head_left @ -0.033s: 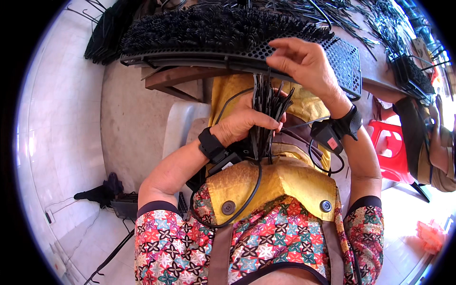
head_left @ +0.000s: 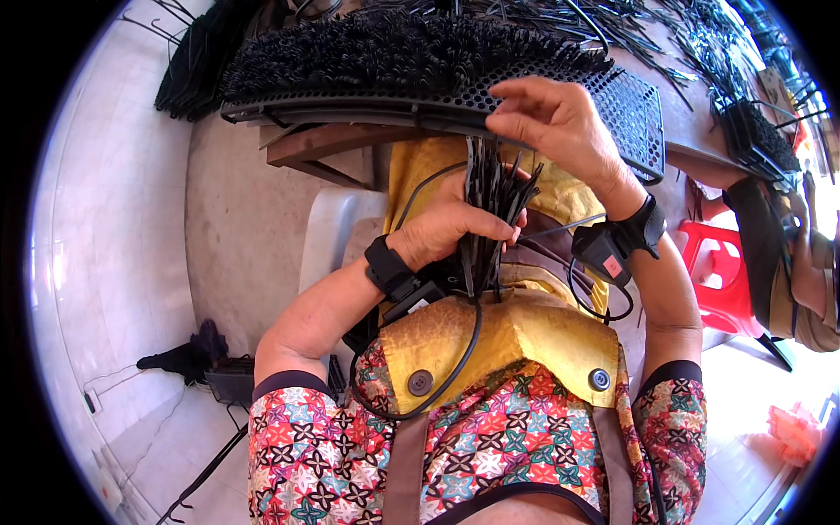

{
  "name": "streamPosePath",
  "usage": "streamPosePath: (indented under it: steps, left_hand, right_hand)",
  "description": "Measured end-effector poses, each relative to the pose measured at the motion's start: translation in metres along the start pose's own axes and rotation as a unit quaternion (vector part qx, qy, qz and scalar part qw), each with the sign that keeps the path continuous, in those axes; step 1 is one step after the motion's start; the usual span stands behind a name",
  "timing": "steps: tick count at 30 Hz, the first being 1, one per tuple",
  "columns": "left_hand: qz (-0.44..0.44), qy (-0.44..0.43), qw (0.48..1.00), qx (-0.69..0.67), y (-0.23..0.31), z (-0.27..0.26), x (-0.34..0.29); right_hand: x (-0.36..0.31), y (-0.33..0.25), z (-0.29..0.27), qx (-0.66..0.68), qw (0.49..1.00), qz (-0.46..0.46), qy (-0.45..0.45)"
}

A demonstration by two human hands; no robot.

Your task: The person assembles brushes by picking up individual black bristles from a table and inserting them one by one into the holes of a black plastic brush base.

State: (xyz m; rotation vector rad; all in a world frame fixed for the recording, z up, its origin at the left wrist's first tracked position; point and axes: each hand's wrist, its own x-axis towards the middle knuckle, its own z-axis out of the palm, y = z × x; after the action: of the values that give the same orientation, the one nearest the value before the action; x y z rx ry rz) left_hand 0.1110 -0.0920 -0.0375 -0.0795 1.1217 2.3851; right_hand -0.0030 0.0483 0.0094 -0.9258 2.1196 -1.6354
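Note:
My left hand is closed round a bundle of thin black strips, held upright in front of my apron. The thumb lies across the front of the bundle, and the strips fan out at the top. My right hand is raised above and to the right of the bundle, by the front edge of a perforated black rack. Its fingers are half curled, with a gap between thumb and forefinger, and I see nothing in it. Many black strips stand packed upright in the rack.
Loose black strips lie over the table beyond the rack. At the right are a red plastic stool and another person's arm. A white seat stands left of my apron. Cables hang from the devices on my wrists.
My right hand has shifted very slightly left and down. The left hand and its bundle of strips stay in place.

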Motion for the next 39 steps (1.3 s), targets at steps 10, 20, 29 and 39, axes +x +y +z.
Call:
streamPosePath:
  steps: [10,20,29,39]
  left_hand:
    - [-0.002,-0.032,0.999,0.03,-0.001,0.002,0.002]
    - [-0.01,0.024,1.0,0.003,-0.002,-0.003,-0.001]
    - [-0.001,0.042,0.996,-0.076,-0.003,-0.008,0.001]
    - [-0.025,0.011,0.998,-0.06,-0.003,-0.006,0.0]
  right_hand:
    - [-0.005,0.001,-0.004,0.033,0.992,0.084,-0.088]
    - [-0.03,-0.009,-0.016,0.034,0.964,-0.026,0.262]
    - [-0.091,0.01,0.02,-0.292,0.885,-0.36,0.041]
    - [-0.093,0.015,0.02,0.041,0.981,0.08,0.173]
